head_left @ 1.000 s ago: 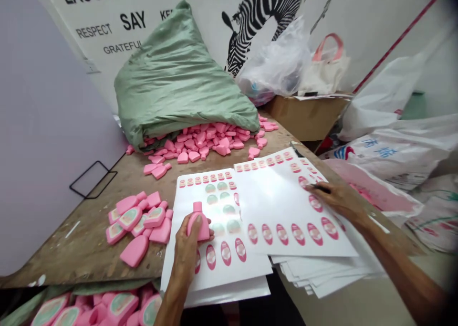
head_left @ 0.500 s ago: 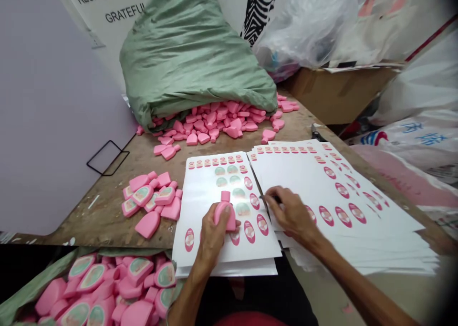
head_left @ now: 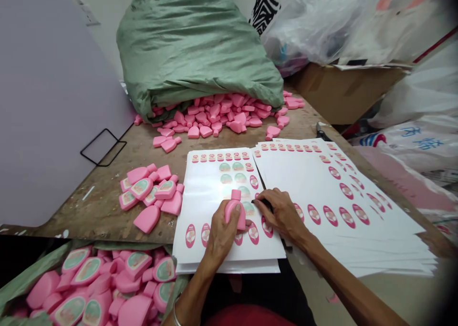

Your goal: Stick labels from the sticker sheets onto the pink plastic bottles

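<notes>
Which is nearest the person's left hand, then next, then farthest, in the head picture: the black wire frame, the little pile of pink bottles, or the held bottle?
1. Held bottle: right in the left hand, over the sticker sheet.
2. Little pile of pink bottles: left of that sheet.
3. Black wire frame: farther left and back, beyond the pile.

One camera rides on this person's head, facing forward and tipped down. It looks from close above the left hand (head_left: 221, 228) and right hand (head_left: 282, 215), across the bench (head_left: 102, 204) to the green sack (head_left: 200, 44) and wall (head_left: 104, 11).
</notes>
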`<state>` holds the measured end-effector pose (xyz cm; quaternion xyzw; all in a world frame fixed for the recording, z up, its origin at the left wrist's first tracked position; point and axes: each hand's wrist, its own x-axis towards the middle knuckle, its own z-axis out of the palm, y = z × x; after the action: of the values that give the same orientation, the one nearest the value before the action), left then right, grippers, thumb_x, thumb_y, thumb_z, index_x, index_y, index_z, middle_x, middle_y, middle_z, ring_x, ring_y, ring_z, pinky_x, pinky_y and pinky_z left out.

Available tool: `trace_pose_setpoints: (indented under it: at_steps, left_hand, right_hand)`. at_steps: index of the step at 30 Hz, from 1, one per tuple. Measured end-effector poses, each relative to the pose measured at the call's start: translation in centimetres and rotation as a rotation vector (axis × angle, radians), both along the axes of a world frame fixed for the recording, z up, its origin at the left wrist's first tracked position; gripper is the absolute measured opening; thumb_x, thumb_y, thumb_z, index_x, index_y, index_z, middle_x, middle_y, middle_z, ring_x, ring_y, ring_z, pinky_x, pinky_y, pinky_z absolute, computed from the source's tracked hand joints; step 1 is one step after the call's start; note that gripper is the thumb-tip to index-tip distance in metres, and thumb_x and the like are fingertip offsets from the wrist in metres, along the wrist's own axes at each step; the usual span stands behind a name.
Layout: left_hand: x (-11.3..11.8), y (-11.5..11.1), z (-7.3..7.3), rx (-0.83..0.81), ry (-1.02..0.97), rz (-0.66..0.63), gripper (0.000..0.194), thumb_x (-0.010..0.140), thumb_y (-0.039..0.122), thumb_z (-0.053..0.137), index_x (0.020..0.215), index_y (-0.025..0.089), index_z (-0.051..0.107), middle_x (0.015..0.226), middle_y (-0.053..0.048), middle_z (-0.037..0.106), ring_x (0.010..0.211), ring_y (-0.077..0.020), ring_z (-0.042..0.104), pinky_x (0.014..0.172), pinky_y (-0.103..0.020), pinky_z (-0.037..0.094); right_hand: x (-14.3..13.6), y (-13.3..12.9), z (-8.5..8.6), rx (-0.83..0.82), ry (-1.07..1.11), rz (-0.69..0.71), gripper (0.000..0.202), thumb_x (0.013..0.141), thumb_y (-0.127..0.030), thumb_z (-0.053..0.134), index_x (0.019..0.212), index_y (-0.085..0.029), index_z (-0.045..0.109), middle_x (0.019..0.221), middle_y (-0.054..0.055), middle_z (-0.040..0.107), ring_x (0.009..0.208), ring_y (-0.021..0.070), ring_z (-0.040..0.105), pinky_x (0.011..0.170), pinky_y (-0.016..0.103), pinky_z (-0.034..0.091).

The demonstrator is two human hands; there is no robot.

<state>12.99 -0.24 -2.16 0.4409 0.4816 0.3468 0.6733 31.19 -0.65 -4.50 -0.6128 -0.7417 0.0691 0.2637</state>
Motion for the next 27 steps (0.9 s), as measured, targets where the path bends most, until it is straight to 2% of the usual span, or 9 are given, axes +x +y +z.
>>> trace_pose_setpoints:
  at_steps: [3, 8, 13, 17, 22, 27]
  left_hand:
    - [-0.1, 0.1, -0.2, 0.028, -0.003, -0.017, 0.04, 0.082, 0.052, 0.053, 0.1, 0.016, 0.051, 0.075, -0.005, 0.063, 0.072, -0.0224, 0.07, 0.06, -0.028, 0.056]
    - [-0.2, 0.1, -0.4, 0.028, -0.046, -0.012, 0.041, 0.081, 0.052, 0.054, 0.102, 0.016, 0.053, 0.08, -0.005, 0.063, 0.071, -0.0217, 0.07, 0.062, -0.03, 0.057]
    - [-0.2, 0.0, -0.3, 0.01, -0.059, -0.004, 0.043, 0.081, 0.052, 0.055, 0.103, 0.015, 0.053, 0.079, -0.004, 0.061, 0.072, -0.0219, 0.07, 0.061, -0.029, 0.057]
    - [0.0, 0.0, -0.3, 0.018, -0.051, -0.005, 0.042, 0.082, 0.051, 0.054, 0.103, 0.015, 0.053, 0.078, -0.004, 0.06, 0.072, -0.0221, 0.07, 0.061, -0.029, 0.058]
    - [-0.1, 0.1, -0.2, 0.008, -0.058, -0.003, 0.044, 0.08, 0.052, 0.056, 0.103, 0.015, 0.053, 0.077, -0.004, 0.06, 0.072, -0.0222, 0.07, 0.06, -0.029, 0.057]
    - [-0.2, 0.1, -0.3, 0.014, -0.059, -0.006, 0.042, 0.081, 0.052, 0.055, 0.103, 0.016, 0.053, 0.078, -0.003, 0.06, 0.072, -0.022, 0.07, 0.061, -0.029, 0.057]
  right_hand:
    - [-0.2, 0.2, 0.0, 0.033, -0.016, -0.006, 0.014, 0.09, -0.028, 0.049, 0.082, -0.02, 0.056, 0.077, 0.004, 0.062, 0.075, 0.0176, 0.05, 0.071, 0.033, 0.03]
    - [-1.0, 0.3, 0.0, 0.0, 0.027, 0.097, 0.014, 0.088, -0.026, 0.05, 0.078, -0.02, 0.056, 0.072, 0.002, 0.061, 0.071, 0.0158, 0.05, 0.07, 0.031, 0.031]
    - [-0.4, 0.1, 0.1, 0.096, -0.023, -0.014, 0.014, 0.089, -0.027, 0.05, 0.08, -0.019, 0.057, 0.076, 0.004, 0.063, 0.074, 0.0174, 0.051, 0.07, 0.032, 0.03]
    - [0.2, 0.0, -0.1, 0.063, -0.048, 0.008, 0.015, 0.089, -0.028, 0.048, 0.082, -0.02, 0.058, 0.076, 0.004, 0.063, 0.074, 0.0181, 0.052, 0.071, 0.033, 0.031]
    - [0.1, -0.1, -0.4, 0.026, 0.021, -0.012, 0.012, 0.087, -0.03, 0.052, 0.082, -0.021, 0.057, 0.075, 0.003, 0.063, 0.072, 0.0178, 0.051, 0.069, 0.032, 0.032]
    - [0.1, -0.1, -0.1, 0.111, 0.025, -0.012, 0.012, 0.087, -0.029, 0.053, 0.082, -0.02, 0.056, 0.077, 0.004, 0.063, 0.074, 0.0178, 0.051, 0.072, 0.033, 0.032]
